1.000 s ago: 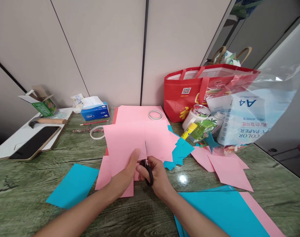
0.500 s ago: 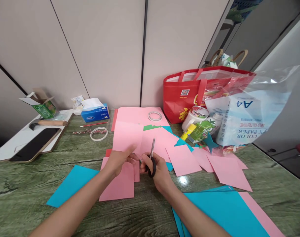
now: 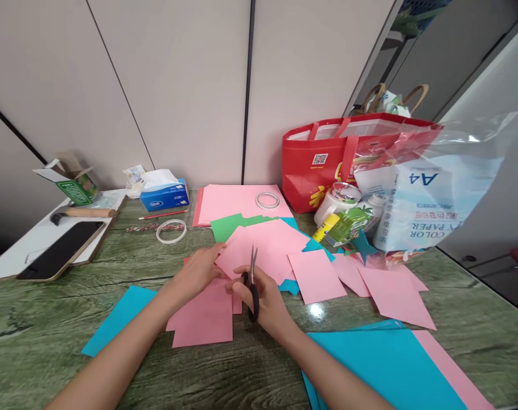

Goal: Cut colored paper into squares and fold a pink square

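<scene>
Holding scissors (image 3: pixel 253 296), right fingers (image 3: pixel 243 292) well apart from "A4", "COLOR" packet (image 3: pixel 434 193).

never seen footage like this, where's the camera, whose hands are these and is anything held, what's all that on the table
There is no robot here: a person is working bare-handed. Every picture comes from one camera worn on that person's head, looking forward and down. The right hand holds black-handled metal scissors, blades pointing away from the person. The left hand is at the edge of flat pink paper sheets; whether it grips one is unclear. The greenish wood-patterned table also bears flat bright-blue paper sheets, a blue cardboard tissue box, a yellow cylindrical tube and a red shopping bag.
</scene>
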The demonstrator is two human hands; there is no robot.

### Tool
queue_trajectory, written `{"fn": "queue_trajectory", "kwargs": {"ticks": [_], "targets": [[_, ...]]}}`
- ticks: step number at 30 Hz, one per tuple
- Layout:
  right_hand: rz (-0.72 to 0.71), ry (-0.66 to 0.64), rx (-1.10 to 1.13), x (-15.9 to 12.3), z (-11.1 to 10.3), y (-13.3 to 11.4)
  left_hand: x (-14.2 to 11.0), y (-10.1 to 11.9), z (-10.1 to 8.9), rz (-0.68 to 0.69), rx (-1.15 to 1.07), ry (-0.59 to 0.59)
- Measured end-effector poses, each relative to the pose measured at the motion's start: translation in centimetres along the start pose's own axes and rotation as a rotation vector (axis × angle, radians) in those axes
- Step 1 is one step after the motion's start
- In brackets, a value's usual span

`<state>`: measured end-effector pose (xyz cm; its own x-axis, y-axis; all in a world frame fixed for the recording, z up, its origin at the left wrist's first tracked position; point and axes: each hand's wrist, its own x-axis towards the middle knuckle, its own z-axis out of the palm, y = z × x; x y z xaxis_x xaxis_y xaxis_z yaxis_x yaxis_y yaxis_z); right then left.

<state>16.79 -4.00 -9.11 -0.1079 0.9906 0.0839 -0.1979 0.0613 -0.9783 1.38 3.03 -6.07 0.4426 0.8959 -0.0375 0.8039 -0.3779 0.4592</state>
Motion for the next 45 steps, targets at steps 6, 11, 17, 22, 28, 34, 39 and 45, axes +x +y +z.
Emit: {"fn": "queue_trajectory", "kwargs": {"ticks": [6,11,17,22,28,34,39,45], "targets": [[-0.07,0.145,-0.048,0.6,-0.4,0.9,-1.3,-0.2,0.4,0.045,0.124,-0.198],[-0.137,0.277,-0.118,0.6,-0.7,0.4,-1.0,1.1,0.2,0.045,0.271,-0.225],[-0.339,0.591,-0.897,1.1,-2.6,0.8,-0.9,1.8,-0.2,-0.004,0.314,-0.226],[-0.151,0.653,-1.335,1.9,-4.0,1.3,-0.6,0.4,-0.2,0.015,0.223,-0.161],[-0.102,0.642,-1.294,2.2,-4.4,1.2,-0.6,0.1,-2.8,0.042,-0.154,-0.222],[-0.311,0.403,-0.413,2.1,-3.3,0.4,-0.5,0.0,-4.7,-0.072,-0.438,-0.058],[0.05,0.124,0.08,1.7,-2.2,0.2,-0.4,0.0,-5.2,-0.113,-0.459,0.14],[0.112,0.194,0.174,1.7,-1.8,0.6,-0.3,0.3,-4.7,-0.08,-0.459,0.23]]}}
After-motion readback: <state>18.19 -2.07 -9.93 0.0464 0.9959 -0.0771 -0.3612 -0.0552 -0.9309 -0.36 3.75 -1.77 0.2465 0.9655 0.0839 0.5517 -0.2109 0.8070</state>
